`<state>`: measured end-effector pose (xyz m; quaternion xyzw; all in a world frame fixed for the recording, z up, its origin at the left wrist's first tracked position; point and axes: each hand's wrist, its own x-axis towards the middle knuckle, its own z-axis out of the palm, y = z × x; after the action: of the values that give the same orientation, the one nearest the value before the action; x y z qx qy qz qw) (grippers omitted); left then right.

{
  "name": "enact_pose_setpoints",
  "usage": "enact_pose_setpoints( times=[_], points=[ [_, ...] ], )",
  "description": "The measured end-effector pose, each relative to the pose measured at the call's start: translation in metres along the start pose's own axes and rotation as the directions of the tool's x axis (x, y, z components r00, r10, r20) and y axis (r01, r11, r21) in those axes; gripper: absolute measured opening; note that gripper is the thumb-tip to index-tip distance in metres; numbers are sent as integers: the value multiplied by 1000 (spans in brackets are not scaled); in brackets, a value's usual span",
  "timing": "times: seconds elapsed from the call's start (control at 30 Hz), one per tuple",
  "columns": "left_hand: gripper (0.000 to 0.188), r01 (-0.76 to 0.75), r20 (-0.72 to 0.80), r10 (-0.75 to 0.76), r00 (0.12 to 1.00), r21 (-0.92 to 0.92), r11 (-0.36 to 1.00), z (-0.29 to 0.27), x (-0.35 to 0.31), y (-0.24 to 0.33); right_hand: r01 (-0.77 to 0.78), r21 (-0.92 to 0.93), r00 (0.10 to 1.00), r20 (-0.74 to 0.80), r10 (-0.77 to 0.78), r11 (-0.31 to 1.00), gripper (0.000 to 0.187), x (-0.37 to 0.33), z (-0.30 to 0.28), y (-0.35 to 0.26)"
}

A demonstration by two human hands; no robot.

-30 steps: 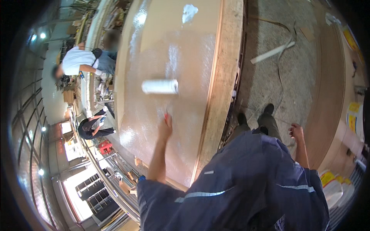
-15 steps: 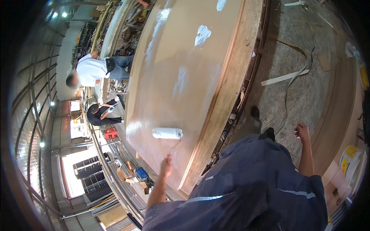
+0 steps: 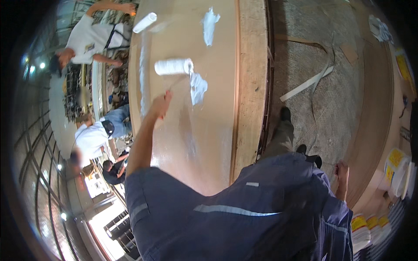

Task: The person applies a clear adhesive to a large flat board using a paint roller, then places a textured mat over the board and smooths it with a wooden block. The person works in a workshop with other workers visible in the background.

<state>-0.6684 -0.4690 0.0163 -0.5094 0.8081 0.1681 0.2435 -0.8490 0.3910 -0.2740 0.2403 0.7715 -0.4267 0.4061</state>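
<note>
My left hand is closed round the handle of a paint roller. Its white, wet-looking sleeve rests on a broad tan panel, right beside a thick white patch of paint or glue. A second white blob lies farther up the panel, and thin wet streaks run along its left side. Away from the panel, my right hand hangs low at my right side, fingers curled in, with nothing visible in them.
Across the panel, a person in a light shirt reaches toward another white roller. Two more people stand behind. A wooden beam edges the panel; loose strips lie on the floor. White buckets stand at far right.
My left hand and the roller have moved far up the panel, to the white patch. My view has shifted forward, and a person with another roller has come into sight at upper left.
</note>
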Motion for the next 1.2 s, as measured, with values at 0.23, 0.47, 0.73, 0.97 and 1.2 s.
enact_pose_setpoints(
  times=[0.23,0.47,0.73,0.97,1.2],
  points=[
    [68,-35,-129,26,991,-71,997,-58,167,152,4,12,1000,17,-4,1000,24,-16,61,-75],
    [66,-71,-80,61,995,-123,990,13,70,112,141,-22,982,133,-137,990,16,34,54,-98],
    [57,-163,-204,127,971,-172,972,203,-201,-7,83,-104,965,255,-54,991,14,97,52,-104],
    [45,34,-47,-39,998,-100,994,207,-275,20,184,-2,954,240,-178,983,18,70,58,-150],
    [61,-90,30,94,995,-120,989,118,-64,134,85,-16,980,183,-81,996,19,70,35,-64]
  ],
)
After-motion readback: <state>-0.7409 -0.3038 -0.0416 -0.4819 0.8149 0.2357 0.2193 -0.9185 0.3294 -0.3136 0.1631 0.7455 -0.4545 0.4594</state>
